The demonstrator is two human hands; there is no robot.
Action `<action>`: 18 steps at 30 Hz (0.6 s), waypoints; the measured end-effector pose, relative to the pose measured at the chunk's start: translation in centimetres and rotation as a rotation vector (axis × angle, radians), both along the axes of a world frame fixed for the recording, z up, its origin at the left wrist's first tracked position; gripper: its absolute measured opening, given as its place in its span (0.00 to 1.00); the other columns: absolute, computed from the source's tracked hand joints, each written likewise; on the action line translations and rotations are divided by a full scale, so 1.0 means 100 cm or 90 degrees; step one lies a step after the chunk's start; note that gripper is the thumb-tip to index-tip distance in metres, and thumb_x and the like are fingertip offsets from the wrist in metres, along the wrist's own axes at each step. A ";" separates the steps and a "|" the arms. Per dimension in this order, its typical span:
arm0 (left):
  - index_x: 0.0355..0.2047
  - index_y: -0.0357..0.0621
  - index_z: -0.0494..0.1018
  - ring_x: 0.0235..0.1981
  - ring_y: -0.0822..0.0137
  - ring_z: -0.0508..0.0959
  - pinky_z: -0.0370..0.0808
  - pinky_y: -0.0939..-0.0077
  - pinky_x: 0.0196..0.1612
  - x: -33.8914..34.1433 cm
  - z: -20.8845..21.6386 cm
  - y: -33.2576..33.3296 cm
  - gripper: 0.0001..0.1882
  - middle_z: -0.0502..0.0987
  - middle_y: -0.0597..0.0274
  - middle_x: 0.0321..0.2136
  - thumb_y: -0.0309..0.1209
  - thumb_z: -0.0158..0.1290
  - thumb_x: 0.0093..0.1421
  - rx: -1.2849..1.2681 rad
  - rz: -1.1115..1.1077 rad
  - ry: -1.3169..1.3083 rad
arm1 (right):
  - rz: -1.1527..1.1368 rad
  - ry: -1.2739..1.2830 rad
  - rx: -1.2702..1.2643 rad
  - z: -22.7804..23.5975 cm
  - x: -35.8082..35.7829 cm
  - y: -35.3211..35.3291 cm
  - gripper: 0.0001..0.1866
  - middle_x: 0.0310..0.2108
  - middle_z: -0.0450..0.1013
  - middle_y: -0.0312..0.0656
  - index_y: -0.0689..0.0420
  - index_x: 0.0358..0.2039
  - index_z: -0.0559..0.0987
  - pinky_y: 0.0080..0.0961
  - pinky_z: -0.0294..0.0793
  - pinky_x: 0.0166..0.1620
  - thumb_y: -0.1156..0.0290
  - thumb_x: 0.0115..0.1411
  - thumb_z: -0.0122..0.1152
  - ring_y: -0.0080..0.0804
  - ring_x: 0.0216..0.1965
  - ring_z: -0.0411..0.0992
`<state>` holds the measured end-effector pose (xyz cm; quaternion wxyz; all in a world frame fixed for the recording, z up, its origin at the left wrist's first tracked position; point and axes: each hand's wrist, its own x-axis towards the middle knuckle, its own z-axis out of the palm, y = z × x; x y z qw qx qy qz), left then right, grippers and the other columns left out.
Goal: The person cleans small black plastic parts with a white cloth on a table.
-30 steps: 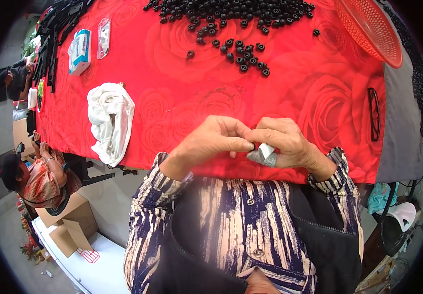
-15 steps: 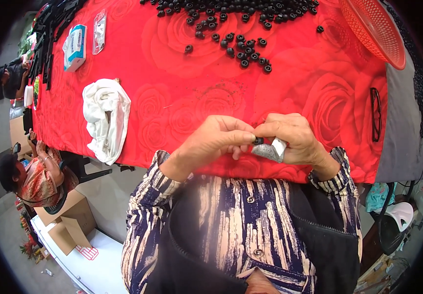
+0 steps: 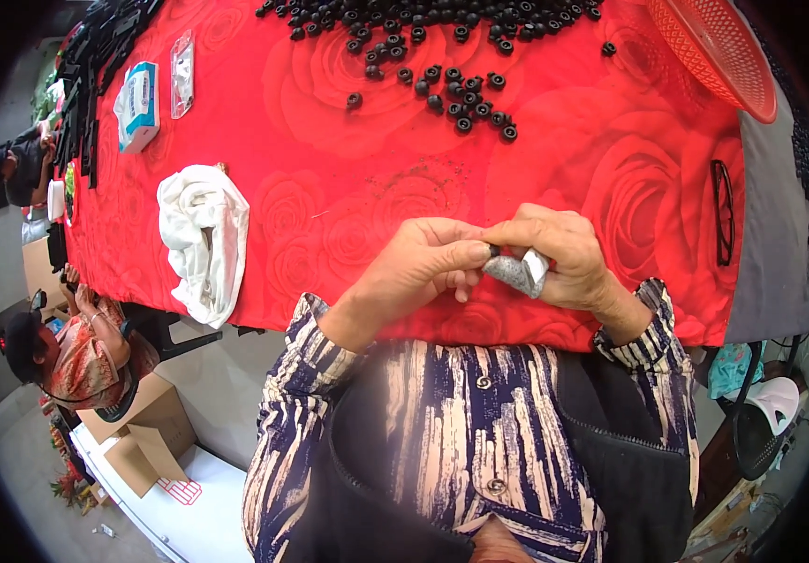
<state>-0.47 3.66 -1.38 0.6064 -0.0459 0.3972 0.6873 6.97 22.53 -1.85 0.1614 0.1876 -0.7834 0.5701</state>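
In front of my chest, over the red cloth, my two hands meet. My left hand is closed, pinching a small black part between thumb and fingertips; most of it is hidden. Wrapped in my right hand is a grey speckled object with a shiny pale flat piece beside it; its exact kind I cannot make out. The right fingertips touch the black part too. Further up the table lies a scattered group of small black round parts, with a dense pile behind them.
A red flowered cloth covers the table. On the left lie a white cloth, a tissue pack, a clear packet and black long parts. To the right are glasses and a red basket. Another person sits at left.
My hands stay together, with the right one slightly raised and its grip turned a little. The black part is now more covered by my fingers. The whole view has shifted slightly.
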 end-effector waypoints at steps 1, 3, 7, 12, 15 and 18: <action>0.39 0.34 0.74 0.25 0.76 0.75 0.74 0.83 0.26 0.000 -0.001 0.000 0.12 0.76 0.63 0.26 0.28 0.57 0.58 0.001 -0.002 -0.001 | -0.002 -0.004 0.013 -0.004 0.003 0.000 0.16 0.18 0.66 0.39 0.60 0.37 0.78 0.27 0.63 0.20 0.75 0.45 0.69 0.33 0.18 0.67; 0.40 0.34 0.74 0.25 0.76 0.75 0.74 0.82 0.26 -0.002 -0.002 -0.001 0.12 0.76 0.63 0.27 0.29 0.56 0.59 0.026 -0.032 -0.005 | 0.002 0.007 0.019 -0.003 0.004 0.001 0.16 0.18 0.66 0.39 0.60 0.37 0.78 0.27 0.63 0.20 0.76 0.45 0.68 0.33 0.17 0.67; 0.41 0.34 0.74 0.24 0.75 0.75 0.75 0.81 0.26 -0.007 -0.009 -0.007 0.12 0.76 0.62 0.29 0.28 0.55 0.59 0.095 -0.100 -0.022 | -0.011 0.061 0.027 -0.004 0.006 -0.003 0.16 0.17 0.65 0.39 0.61 0.36 0.77 0.28 0.63 0.19 0.76 0.44 0.68 0.32 0.16 0.67; 0.43 0.32 0.73 0.24 0.74 0.75 0.75 0.81 0.27 0.010 0.002 -0.004 0.13 0.77 0.61 0.30 0.27 0.54 0.59 0.017 0.043 0.016 | -0.065 0.161 0.111 -0.001 0.008 0.000 0.18 0.17 0.66 0.38 0.63 0.36 0.77 0.27 0.63 0.19 0.76 0.42 0.68 0.32 0.17 0.67; 0.43 0.32 0.74 0.25 0.74 0.75 0.75 0.81 0.29 0.014 0.002 -0.007 0.12 0.77 0.60 0.31 0.26 0.54 0.59 0.026 0.062 0.036 | -0.055 0.172 0.161 -0.001 0.011 0.000 0.17 0.17 0.66 0.37 0.64 0.35 0.76 0.26 0.63 0.20 0.75 0.42 0.67 0.30 0.17 0.67; 0.42 0.32 0.74 0.28 0.74 0.75 0.75 0.81 0.31 0.020 0.012 -0.003 0.12 0.77 0.60 0.32 0.26 0.54 0.59 0.008 0.103 0.095 | -0.043 0.161 0.180 0.007 0.012 0.003 0.17 0.19 0.68 0.39 0.64 0.37 0.75 0.27 0.65 0.21 0.73 0.45 0.67 0.33 0.18 0.68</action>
